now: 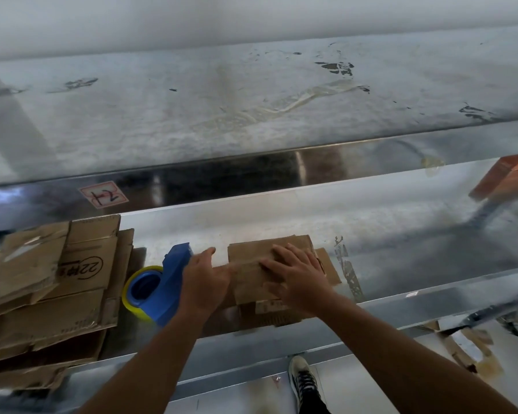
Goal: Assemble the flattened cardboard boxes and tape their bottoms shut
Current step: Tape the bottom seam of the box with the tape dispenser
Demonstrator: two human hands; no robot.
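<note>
While scanning from the left: a stack of flattened boxes (pixel 72 279) lies on the bench (pixel 401 234), with a blue tape dispenser (pixel 162 294) just beside it. The left hand (pixel 205 282) is against the cardboard box (pixel 248 252), mid-bench; fingers hidden, grip cannot be told. The right hand (pixel 296 276) lies flat, fingers spread, on the box top.
</note>
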